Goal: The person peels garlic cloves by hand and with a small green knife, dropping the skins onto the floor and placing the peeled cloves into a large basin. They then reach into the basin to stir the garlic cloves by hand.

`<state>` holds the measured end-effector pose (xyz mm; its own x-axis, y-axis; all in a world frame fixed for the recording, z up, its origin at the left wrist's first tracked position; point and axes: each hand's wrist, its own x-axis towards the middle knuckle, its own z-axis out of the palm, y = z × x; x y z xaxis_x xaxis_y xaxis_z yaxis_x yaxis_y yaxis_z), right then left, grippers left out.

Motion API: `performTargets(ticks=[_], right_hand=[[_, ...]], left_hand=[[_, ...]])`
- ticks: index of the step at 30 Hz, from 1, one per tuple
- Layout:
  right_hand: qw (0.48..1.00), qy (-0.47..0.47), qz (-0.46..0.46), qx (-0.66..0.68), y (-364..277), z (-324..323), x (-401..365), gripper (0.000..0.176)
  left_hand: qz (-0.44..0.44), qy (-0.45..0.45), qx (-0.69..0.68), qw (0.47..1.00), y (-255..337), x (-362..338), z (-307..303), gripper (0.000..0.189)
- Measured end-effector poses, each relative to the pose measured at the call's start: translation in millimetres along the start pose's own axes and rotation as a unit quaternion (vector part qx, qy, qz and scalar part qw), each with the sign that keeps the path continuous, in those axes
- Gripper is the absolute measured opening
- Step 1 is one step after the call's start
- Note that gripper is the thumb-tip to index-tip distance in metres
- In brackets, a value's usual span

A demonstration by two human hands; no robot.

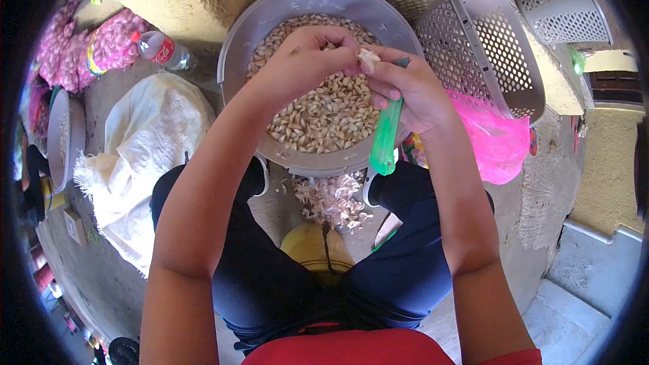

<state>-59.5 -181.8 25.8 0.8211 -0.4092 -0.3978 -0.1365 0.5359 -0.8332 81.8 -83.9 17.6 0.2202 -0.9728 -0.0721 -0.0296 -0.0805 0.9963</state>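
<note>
Both hands meet above a large grey basin (pixel 233 34) filled with loose garlic cloves (pixel 324 118). A whitish piece of garlic (pixel 368 59) sits between the fingertips of the two hands. My left hand (pixel 314 57) is closed in a pinch at the left side of this garlic. My right hand (pixel 416 91) is closed, with its thumb and fingertips against the garlic. In that same hand lies a knife with a green handle (pixel 387 138), which points down toward the basin's near rim; its blade is mostly hidden by the fingers.
Garlic skins (pixel 331 199) lie on the floor between my legs. To the right stand a grey perforated basket (pixel 446 44) and a pink plastic bag (pixel 497 142). A white sack (pixel 152 122), a cola bottle (pixel 162 51) and net bags of garlic (pixel 111 40) are on the left.
</note>
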Motion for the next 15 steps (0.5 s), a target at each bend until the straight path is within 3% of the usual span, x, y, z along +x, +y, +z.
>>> performTargets(ticks=[6,13,15], right_hand=[[0.999,-0.034,-0.026,0.016,-5.8,0.8,-6.5,0.030],[0.960,0.078,-0.123,-0.239,-4.6,-0.4,-6.8,0.034],[0.932,0.104,-0.123,-0.324,-7.2,2.5,-8.2,0.035]], left_hand=[[-0.011,0.042,-0.005,0.999,-3.3,2.1,-8.1,0.012],[-0.063,0.047,-0.005,0.997,14.5,-7.1,4.7,0.023],[-0.019,0.030,0.099,0.994,11.3,-5.4,2.1,0.026]])
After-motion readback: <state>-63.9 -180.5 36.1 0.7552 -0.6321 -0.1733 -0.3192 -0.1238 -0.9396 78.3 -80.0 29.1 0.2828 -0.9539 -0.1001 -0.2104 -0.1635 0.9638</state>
